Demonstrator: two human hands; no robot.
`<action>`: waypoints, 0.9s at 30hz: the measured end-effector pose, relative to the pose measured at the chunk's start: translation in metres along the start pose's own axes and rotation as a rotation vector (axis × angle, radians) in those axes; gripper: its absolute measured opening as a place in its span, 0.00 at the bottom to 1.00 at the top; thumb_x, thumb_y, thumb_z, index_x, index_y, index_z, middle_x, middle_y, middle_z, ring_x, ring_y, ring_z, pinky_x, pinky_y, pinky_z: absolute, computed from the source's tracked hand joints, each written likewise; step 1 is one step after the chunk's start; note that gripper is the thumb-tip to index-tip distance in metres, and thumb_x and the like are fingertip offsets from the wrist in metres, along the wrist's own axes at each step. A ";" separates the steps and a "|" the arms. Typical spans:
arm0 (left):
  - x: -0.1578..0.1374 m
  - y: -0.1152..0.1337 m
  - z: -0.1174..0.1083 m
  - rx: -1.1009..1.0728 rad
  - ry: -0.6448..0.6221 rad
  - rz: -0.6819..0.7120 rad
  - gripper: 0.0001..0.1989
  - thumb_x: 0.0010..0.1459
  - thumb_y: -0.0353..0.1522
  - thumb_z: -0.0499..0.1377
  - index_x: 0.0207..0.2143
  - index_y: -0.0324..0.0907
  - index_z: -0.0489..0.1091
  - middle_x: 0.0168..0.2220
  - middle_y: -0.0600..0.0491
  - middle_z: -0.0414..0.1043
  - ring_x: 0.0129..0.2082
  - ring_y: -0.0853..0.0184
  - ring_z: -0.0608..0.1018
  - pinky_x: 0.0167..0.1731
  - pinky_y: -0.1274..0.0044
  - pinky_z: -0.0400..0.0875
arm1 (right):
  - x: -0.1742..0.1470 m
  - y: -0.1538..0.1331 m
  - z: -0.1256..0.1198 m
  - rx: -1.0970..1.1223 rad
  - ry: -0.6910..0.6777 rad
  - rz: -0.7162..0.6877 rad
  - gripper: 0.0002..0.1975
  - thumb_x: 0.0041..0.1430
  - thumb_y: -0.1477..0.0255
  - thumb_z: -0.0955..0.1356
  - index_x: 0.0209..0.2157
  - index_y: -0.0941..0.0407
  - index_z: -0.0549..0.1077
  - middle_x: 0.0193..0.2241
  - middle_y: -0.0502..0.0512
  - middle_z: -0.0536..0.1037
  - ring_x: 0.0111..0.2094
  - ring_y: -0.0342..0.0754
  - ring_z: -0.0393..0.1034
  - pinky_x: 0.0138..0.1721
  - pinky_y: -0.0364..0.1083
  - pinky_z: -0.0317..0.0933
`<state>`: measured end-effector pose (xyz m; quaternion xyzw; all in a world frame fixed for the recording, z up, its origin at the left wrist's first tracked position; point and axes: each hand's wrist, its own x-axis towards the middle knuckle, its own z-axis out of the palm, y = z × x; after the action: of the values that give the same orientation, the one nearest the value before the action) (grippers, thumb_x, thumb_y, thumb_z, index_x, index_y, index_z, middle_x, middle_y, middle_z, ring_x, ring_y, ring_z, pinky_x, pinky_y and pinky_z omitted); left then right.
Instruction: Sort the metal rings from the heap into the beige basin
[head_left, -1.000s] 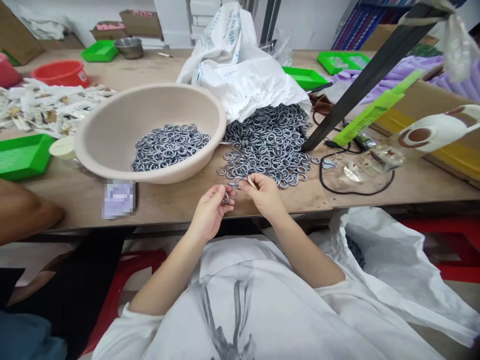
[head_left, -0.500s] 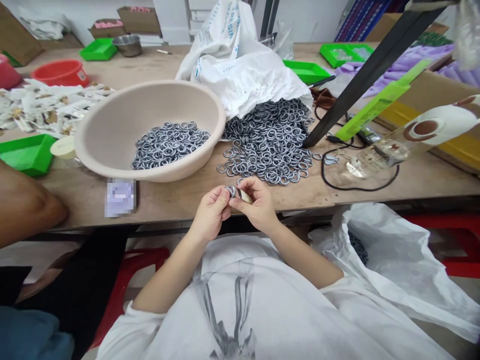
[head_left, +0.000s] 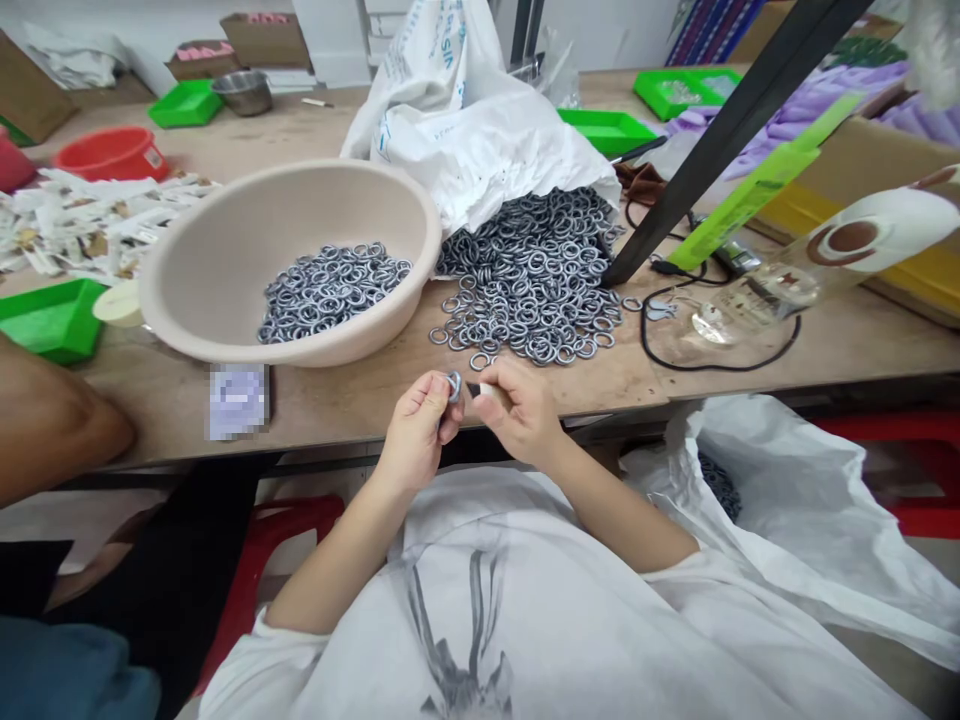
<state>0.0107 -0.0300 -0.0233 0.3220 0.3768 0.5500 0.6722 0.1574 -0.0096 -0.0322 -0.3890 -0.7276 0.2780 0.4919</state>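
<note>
Between the thumb and fingers of my left hand (head_left: 415,425) is a grey ring (head_left: 454,387), standing out past the fingertips. My right hand (head_left: 523,412) is closed round a small knife (head_left: 491,392) with a pale handle; its short dark tip points at the ring, with a narrow gap between them. Just beyond my hands lies a heap of grey rings (head_left: 536,285), spilling from a white sack (head_left: 487,150). To the left, a beige basin (head_left: 202,270) holds more of these rings.
A black post (head_left: 720,150) slants up beside the heap. A clear bottle (head_left: 772,290) and a black cord lie at the right. An open white bag (head_left: 810,500) hangs below the table edge. Another person's arm (head_left: 60,425) rests at the left, near a green tray (head_left: 56,320).
My hands have drawn slightly apart, and the knife tip now shows clear of the ring. The ring has turned in my left fingers. The whole view has shifted a little.
</note>
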 end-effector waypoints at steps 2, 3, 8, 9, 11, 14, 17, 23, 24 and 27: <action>0.000 0.001 0.001 -0.026 0.013 -0.013 0.22 0.50 0.45 0.70 0.26 0.40 0.63 0.18 0.61 0.59 0.15 0.79 0.57 0.15 0.85 0.51 | -0.003 -0.004 -0.001 -0.120 -0.043 -0.099 0.24 0.67 0.51 0.61 0.28 0.56 0.68 0.24 0.50 0.67 0.27 0.44 0.60 0.30 0.45 0.53; 0.000 0.001 0.002 -0.035 0.017 -0.022 0.23 0.49 0.45 0.70 0.26 0.40 0.63 0.17 0.62 0.57 0.15 0.79 0.56 0.15 0.85 0.51 | -0.005 -0.006 -0.001 -0.159 -0.052 -0.122 0.24 0.68 0.52 0.61 0.27 0.56 0.68 0.23 0.50 0.66 0.27 0.44 0.60 0.30 0.45 0.53; -0.004 0.002 0.004 -0.028 0.004 -0.056 0.24 0.47 0.46 0.71 0.25 0.41 0.61 0.17 0.62 0.57 0.15 0.79 0.55 0.14 0.85 0.50 | -0.004 -0.004 0.001 -0.233 -0.070 -0.101 0.26 0.68 0.51 0.59 0.24 0.55 0.64 0.22 0.49 0.64 0.26 0.43 0.58 0.29 0.45 0.50; -0.005 0.001 0.004 -0.010 -0.015 -0.065 0.24 0.48 0.46 0.70 0.25 0.40 0.62 0.17 0.61 0.58 0.15 0.79 0.55 0.15 0.85 0.50 | -0.002 -0.001 0.000 -0.224 -0.072 -0.067 0.26 0.68 0.51 0.59 0.23 0.55 0.64 0.22 0.49 0.64 0.26 0.43 0.58 0.29 0.45 0.50; -0.009 0.000 0.004 0.036 -0.069 -0.082 0.23 0.51 0.47 0.69 0.25 0.39 0.64 0.18 0.59 0.61 0.16 0.79 0.56 0.15 0.85 0.50 | 0.003 0.006 -0.004 -0.184 -0.059 0.043 0.26 0.68 0.51 0.59 0.23 0.55 0.64 0.21 0.48 0.64 0.25 0.43 0.58 0.29 0.45 0.50; -0.011 -0.001 0.002 0.077 -0.089 -0.075 0.22 0.53 0.47 0.67 0.26 0.39 0.66 0.19 0.58 0.63 0.16 0.79 0.57 0.16 0.85 0.49 | 0.009 0.011 -0.009 -0.045 -0.023 0.170 0.25 0.67 0.51 0.61 0.26 0.55 0.68 0.22 0.49 0.68 0.26 0.44 0.62 0.31 0.45 0.54; -0.008 -0.003 -0.003 0.106 -0.028 -0.015 0.21 0.53 0.47 0.67 0.24 0.39 0.66 0.18 0.58 0.62 0.16 0.79 0.56 0.15 0.84 0.47 | 0.009 0.005 -0.008 0.138 -0.089 0.090 0.22 0.62 0.49 0.66 0.36 0.55 0.74 0.31 0.52 0.76 0.34 0.47 0.69 0.37 0.47 0.60; -0.001 -0.008 -0.013 0.206 0.085 0.153 0.21 0.53 0.47 0.67 0.22 0.39 0.71 0.16 0.58 0.61 0.16 0.77 0.59 0.17 0.81 0.52 | -0.001 -0.003 0.010 0.214 0.015 0.087 0.20 0.54 0.52 0.73 0.38 0.53 0.76 0.33 0.53 0.78 0.35 0.48 0.70 0.41 0.49 0.63; -0.001 -0.008 -0.014 0.208 0.113 0.176 0.20 0.53 0.47 0.67 0.23 0.39 0.72 0.16 0.57 0.62 0.16 0.76 0.60 0.17 0.81 0.53 | -0.003 -0.002 0.013 0.239 0.035 0.098 0.21 0.52 0.52 0.75 0.39 0.53 0.75 0.34 0.53 0.77 0.35 0.48 0.70 0.40 0.49 0.63; 0.000 -0.006 -0.016 0.219 0.154 0.206 0.18 0.53 0.47 0.67 0.28 0.40 0.76 0.19 0.56 0.67 0.16 0.76 0.62 0.17 0.81 0.54 | -0.004 0.002 0.013 0.294 0.043 0.099 0.25 0.48 0.51 0.76 0.41 0.53 0.75 0.34 0.53 0.76 0.34 0.48 0.70 0.36 0.48 0.63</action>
<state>-0.0003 -0.0311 -0.0364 0.3873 0.4497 0.5948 0.5422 0.1468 -0.0123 -0.0410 -0.3540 -0.6485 0.3970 0.5446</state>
